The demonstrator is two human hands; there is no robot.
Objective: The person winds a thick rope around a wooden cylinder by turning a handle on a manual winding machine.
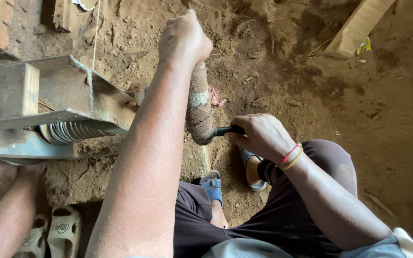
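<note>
My left hand [183, 39] is closed around the top end of a thick, rough brown cylinder [199, 112] that stands tilted over the dirt floor. Pale bands wrap the cylinder's middle. My right hand [260, 134], with red and yellow threads at the wrist, grips a black-handled tool [226, 130]. The tool's tip presses into the cylinder's lower end; its blade is hidden there. My knees in dark shorts and my blue sandals [212, 185] lie below the hands.
A rusty metal frame [68, 102] with a coiled spring [75, 131] stands at the left on a stone block [80, 177]. Another person's limb [1, 215] and cream sandals [63, 231] are at bottom left. A wooden plank [357, 26] lies at top right on loose earth.
</note>
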